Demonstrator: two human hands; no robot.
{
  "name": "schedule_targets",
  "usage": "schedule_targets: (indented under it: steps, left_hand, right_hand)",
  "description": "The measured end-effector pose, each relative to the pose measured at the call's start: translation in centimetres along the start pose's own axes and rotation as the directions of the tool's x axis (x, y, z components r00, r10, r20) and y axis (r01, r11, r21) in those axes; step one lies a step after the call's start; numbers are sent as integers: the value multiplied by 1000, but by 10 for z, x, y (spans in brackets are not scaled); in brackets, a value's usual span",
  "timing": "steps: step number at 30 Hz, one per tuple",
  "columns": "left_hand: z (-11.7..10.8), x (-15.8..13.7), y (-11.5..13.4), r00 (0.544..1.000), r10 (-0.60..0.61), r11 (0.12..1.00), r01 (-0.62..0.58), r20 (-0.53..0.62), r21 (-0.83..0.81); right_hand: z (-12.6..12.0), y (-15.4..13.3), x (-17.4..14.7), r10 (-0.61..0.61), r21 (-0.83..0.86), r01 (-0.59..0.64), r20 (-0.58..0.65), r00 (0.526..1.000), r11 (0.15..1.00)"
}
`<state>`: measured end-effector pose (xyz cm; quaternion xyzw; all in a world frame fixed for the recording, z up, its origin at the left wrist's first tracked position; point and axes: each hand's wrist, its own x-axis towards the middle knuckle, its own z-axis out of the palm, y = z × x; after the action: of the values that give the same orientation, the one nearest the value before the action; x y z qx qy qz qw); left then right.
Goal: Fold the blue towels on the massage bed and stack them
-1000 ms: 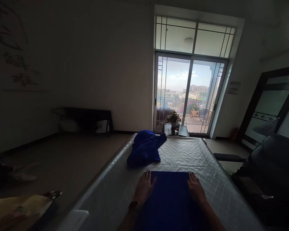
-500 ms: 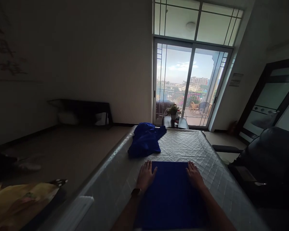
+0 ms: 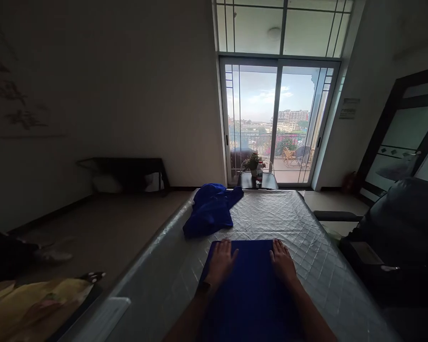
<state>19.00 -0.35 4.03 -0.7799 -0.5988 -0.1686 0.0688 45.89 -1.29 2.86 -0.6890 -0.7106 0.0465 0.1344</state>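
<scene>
Lying flat under both hands, the blue cloth (image 3: 255, 289) stretches from mid-worktop toward the wearer, its far edge straight and its near end running out of view between the forearms. The left hand (image 3: 221, 262) rests palm down on its far left corner, fingers side by side and thumb held out toward the middle; some blue shows beyond its outer side. The right hand (image 3: 284, 262) lies palm down at the far right corner, fingers likewise together, thumb pointing inward. Neither hand pinches anything. A dark band (image 3: 206, 286) circles the left wrist.

Just past the left hand sits a crumpled blue garment (image 3: 210, 211), apart from the cloth, near the far left corner of the worktop (image 3: 274, 209), which has a shiny silver quilted surface. At its near left edge is a white slab (image 3: 109, 316); beside that, lower down, a yellow fabric (image 3: 39, 301).

A black chair (image 3: 406, 232) stands at the right. Beyond the far end, a stand (image 3: 248, 181) carries a plant (image 3: 254, 161) and a bottle (image 3: 259, 175) before a glass door (image 3: 251, 95). Against the left wall is a low dark bench (image 3: 131, 166).
</scene>
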Motion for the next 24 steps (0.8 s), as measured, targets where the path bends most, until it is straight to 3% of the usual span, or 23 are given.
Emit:
schedule_targets:
  steps: [2,6,8,10,14,21,24]
  left_hand:
    - [2,8,43,992,122,990,-119,31,-72]
    - [16,22,123,966,244,945,-219,80,-242]
    - [25,25,145,968,239,930,-206,75,-303]
    - [32,25,152,975,216,922,-188,48,-339]
    - [36,20,124,985,167,942,-147,41,-301]
    - [13,6,8,994,-46,995,54,100,-80]
    - [7,-3,-26,985,-139,989,143,103,-32]
  right_hand:
    - [0,0,0,-4,-13,4,-7,1000,1000]
    - [1,4,-2,-50,-81,50,8,999,995]
    - [3,7,-2,-72,-117,74,16,997,990]
    - [4,8,-2,-86,-130,87,20,996,988]
    - [3,7,0,-72,-85,73,16,997,994]
    - [2,4,2,-23,-31,23,10,1000,999]
    - [2,4,2,-12,-22,12,19,1000,1000]
